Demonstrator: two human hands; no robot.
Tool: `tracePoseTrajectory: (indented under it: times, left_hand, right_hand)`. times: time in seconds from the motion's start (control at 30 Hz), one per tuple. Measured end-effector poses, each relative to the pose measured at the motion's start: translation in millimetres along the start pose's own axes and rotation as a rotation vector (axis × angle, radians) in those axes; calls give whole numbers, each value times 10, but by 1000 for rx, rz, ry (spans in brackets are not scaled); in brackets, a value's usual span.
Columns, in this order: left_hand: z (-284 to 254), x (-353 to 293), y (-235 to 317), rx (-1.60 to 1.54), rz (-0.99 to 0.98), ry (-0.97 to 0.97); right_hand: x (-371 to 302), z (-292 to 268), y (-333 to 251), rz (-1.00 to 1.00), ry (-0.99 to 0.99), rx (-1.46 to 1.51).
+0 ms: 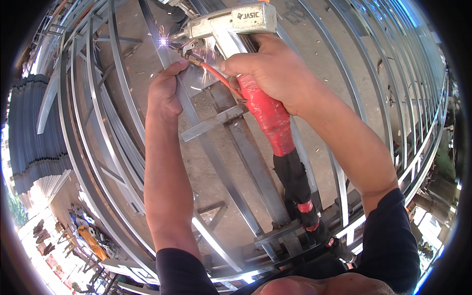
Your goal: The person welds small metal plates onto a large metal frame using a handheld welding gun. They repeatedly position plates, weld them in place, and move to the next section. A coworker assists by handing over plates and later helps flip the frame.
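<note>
And here's the pale metal welding gun [231, 23], up at the far side of the scene, its barrel pointing left and a white-violet spark [163, 42] blazing just off its nozzle. Under that nozzle lies the long steel bar [216, 164], and what counts here, I'd judge, is the crossing: barrel lying side to side, bar slanting from beyond the gun back toward the wearer and drifting right as it nears.

The right hand [273, 66] is the one on the gun, wrapped tight around its grip, thumb on the near side. The left hand [167, 88] sits apart from it, below and left of the gun's nozzle, thumb against the bar's edge; its fingers are hidden, so I can't tell whether they close around the steel. Of the two hands, the left one is nearer the spark!

Out from the gun's grip, an orange hose [216, 73] loops up toward the nozzle, and a red-wrapped sleeve [268, 115] drops toward the wearer, turning into black wrapping [292, 174]. Nearer than the gun, a short crosspiece [214, 122] lies over the long bar and a broader, rust-stained beam [250, 157]. Far left of the gun, there's a stack of grey corrugated sheets [37, 132]; to its right, more pale rails [351, 44] curve with the lens.
</note>
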State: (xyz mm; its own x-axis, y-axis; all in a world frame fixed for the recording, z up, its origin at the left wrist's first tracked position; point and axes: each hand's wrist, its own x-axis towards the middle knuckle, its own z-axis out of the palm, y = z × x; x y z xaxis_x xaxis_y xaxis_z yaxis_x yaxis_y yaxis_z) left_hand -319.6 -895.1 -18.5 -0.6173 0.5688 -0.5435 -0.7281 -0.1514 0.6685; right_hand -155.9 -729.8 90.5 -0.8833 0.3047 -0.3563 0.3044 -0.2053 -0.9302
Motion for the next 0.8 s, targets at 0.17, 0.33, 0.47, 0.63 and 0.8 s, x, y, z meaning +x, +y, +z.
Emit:
tracePoseTrajectory:
  times: [0.17,0.33,0.47,0.63,0.8]
  left_hand:
    - [26,-20,-3,26,33,-8]
    - [-34,6,-2,96,76,61]
    - [81,-74,18,111,38,92]
    - [25,-39,7,5,19,19]
    - [5,-44,-28,9,87,1]
  right_hand:
    - [17,18,45,-17,38,-37]
    - [5,87,11,-73,63,-28]
    - [3,23,-52,41,-32,-92]
    - [-2,32,-31,50,-38,-125]
    - [-1,53,-1,16,-4,-30]
